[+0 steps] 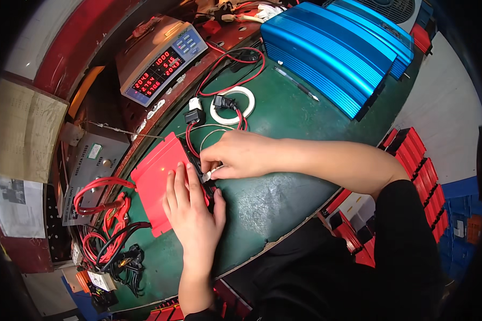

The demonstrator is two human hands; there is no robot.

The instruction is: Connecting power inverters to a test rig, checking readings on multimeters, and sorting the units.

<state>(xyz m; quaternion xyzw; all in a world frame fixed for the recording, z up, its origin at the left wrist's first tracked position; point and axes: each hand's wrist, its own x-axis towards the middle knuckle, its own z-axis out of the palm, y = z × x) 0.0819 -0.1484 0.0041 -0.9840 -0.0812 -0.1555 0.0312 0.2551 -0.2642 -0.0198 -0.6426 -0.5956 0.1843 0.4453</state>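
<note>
A red metal case lies on the green worktop, with thick red and black cables at its left end. My left hand rests on its top, fingers stretched out, the thumb by the dark right end. At that end my right hand pinches a small silvery-white piece against the case. Its exact kind is too small to tell, and the fingers partly cover it. Red wires and a thin pale cord run behind my right hand.
A meter with lit red digits stands at the back left, above a grey power supply. Black plugs, a white tape roll and a pen lie behind my hands. Blue finned cases fill the far right; red cases are stacked beyond the edge.
</note>
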